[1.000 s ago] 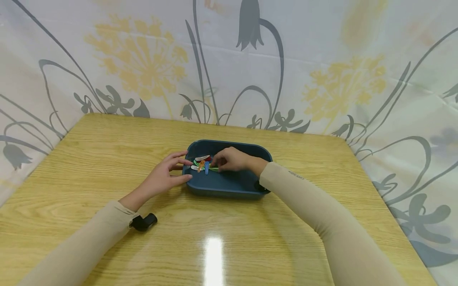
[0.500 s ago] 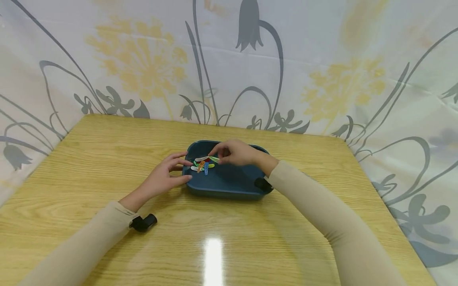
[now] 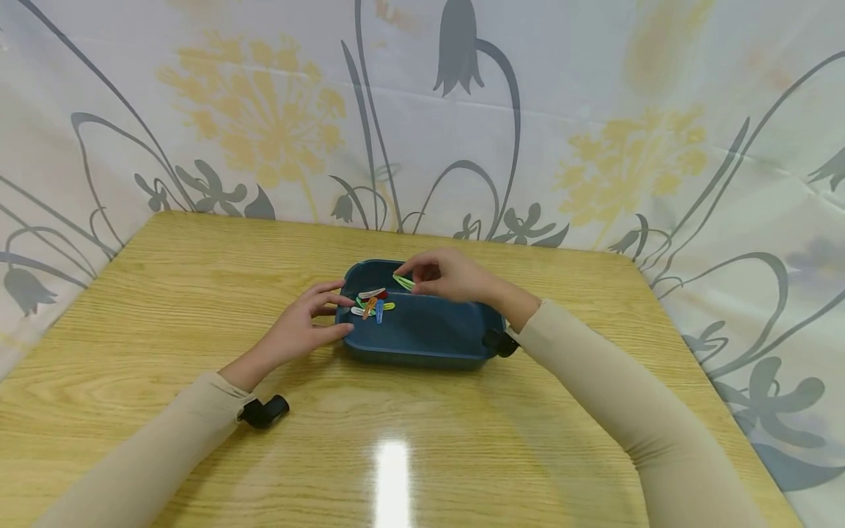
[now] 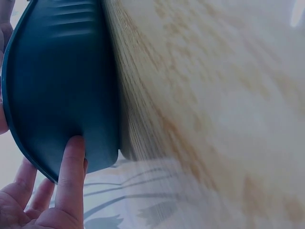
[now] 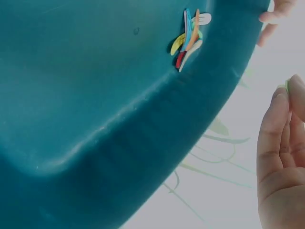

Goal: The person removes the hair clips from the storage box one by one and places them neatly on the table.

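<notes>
A flowered cloth [image 3: 594, 95] hangs behind and around a wooden worktop [image 3: 198, 293] with a glossy grain. Near the middle of the worktop sits a dark blue tub [image 3: 422, 341], shallow, with rounded corners.

The left hand [image 3: 300, 330] rests against the tub's left end, its fingers relaxed and straight, the fingertips touching the outer wall and rim; the left wrist view shows one finger [image 4: 71, 176] laid flat on the blue plastic. It holds nothing.

The right hand [image 3: 452, 277] is raised over the far part of the tub, above its rim. Its thumb and fingers pinch a light green hair clip [image 3: 403, 281], which sticks out to the left of the fingertips and is clear of the tub floor. In the right wrist view only a sliver of green shows at the fingertips [image 5: 286, 102].

A small heap of hair clips [image 3: 372, 302] lies on the tub floor at its left end, close to the left hand: white, orange, blue, yellow, red and green ones crossing one another.
</notes>
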A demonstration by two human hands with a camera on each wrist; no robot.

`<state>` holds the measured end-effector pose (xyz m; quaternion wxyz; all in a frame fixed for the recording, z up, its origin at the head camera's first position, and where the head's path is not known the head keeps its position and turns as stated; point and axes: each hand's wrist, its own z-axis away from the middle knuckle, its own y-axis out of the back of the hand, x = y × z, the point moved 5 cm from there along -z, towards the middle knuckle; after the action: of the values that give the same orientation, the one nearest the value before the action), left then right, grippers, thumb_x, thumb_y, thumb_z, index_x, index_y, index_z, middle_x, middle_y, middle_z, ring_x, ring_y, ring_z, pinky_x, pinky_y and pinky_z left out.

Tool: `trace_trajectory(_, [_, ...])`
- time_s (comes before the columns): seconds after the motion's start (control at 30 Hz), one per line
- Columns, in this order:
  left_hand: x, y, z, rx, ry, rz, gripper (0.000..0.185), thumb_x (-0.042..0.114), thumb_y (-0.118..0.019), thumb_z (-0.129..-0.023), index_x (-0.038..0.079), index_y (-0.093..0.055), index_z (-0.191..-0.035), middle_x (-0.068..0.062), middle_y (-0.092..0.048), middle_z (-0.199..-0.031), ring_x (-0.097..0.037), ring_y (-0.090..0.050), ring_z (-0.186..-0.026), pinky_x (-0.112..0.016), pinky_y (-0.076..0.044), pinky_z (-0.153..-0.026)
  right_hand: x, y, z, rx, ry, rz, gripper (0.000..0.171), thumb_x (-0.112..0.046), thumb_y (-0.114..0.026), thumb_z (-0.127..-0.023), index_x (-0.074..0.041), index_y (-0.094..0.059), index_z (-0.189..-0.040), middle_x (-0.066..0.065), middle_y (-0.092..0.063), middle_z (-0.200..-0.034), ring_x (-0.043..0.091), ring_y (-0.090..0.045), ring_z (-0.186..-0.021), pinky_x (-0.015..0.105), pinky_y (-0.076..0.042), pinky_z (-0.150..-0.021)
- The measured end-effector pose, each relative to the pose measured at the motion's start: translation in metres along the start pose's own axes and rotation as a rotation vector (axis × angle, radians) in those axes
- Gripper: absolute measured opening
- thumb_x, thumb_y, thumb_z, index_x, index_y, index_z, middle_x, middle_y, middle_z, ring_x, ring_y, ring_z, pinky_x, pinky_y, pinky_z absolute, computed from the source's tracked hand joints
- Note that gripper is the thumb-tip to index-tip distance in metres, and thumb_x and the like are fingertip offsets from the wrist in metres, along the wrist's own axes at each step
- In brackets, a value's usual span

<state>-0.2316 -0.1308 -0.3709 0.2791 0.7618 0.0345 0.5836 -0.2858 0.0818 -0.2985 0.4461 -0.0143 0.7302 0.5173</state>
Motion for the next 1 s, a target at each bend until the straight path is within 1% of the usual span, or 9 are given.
trace_trajectory(0.1, [0.0,0.0,0.0,0.0,-0.001,0.0,0.036,0.012,-0.068,-0.086,-0.004,-0.058,-0.118,-0.015,-0.03,-0.146,-0.042,-0.049,-0.113,-0.044,-0.049,-0.087,-0.002,0.005,0.005,0.033,0.005,-0.014,0.028,0.001,-0.062,-0.088,-0.001,-0.064,-0.116,0.004,-0.058,-0.083,0.016,-0.054,-0.071,0.028,-0.048,-0.066])
trace_trajectory(0.27, [0.0,-0.001,0.0,-0.002,0.0,-0.009,0.037,0.013,-0.068,-0.087,-0.004,-0.058,-0.118,-0.014,-0.029,-0.146,-0.042,-0.049,-0.114,-0.045,-0.049,-0.087,-0.005,0.013,0.016,0.09,0.009,0.005,0.029,0.001,-0.063,-0.087,0.0,-0.064,-0.115,0.003,-0.059,-0.082,0.017,-0.053,-0.069,0.029,-0.045,-0.061])
trace_trajectory(0.5, [0.002,-0.001,0.001,-0.004,0.006,0.001,0.037,0.013,-0.068,-0.087,-0.004,-0.057,-0.119,-0.014,-0.029,-0.146,-0.043,-0.049,-0.114,-0.045,-0.048,-0.088,-0.001,0.022,0.029,0.149,0.03,0.029,0.03,0.001,-0.066,-0.085,0.001,-0.064,-0.114,0.003,-0.06,-0.082,0.016,-0.054,-0.067,0.028,-0.046,-0.061])
trace_trajectory(0.6, [0.001,-0.001,0.001,-0.004,0.009,0.002,0.038,0.013,-0.067,-0.087,-0.003,-0.057,-0.119,-0.014,-0.029,-0.147,-0.042,-0.049,-0.114,-0.046,-0.048,-0.089,0.0,0.025,0.037,0.181,0.024,0.018,0.03,0.003,-0.066,-0.084,0.002,-0.064,-0.114,0.005,-0.06,-0.082,0.017,-0.054,-0.068,0.028,-0.046,-0.061])
trace_trajectory(0.77, [0.001,-0.001,0.001,0.0,0.006,0.0,0.037,0.013,-0.068,-0.087,-0.004,-0.058,-0.119,-0.015,-0.029,-0.146,-0.042,-0.05,-0.113,-0.046,-0.048,-0.088,0.004,0.028,0.053,0.254,-0.053,-0.041,0.031,0.004,-0.064,-0.085,0.004,-0.063,-0.116,0.008,-0.06,-0.084,0.019,-0.056,-0.072,0.026,-0.047,-0.063])
trace_trajectory(1.0, [0.001,-0.001,0.001,-0.003,-0.005,-0.009,0.038,0.012,-0.068,-0.086,-0.004,-0.057,-0.119,-0.016,-0.029,-0.146,-0.043,-0.05,-0.113,-0.045,-0.049,-0.087,0.014,0.031,0.076,0.364,-0.184,-0.09,0.033,-0.003,-0.065,-0.087,-0.001,-0.062,-0.119,0.008,-0.06,-0.086,0.019,-0.058,-0.075,0.026,-0.049,-0.064])
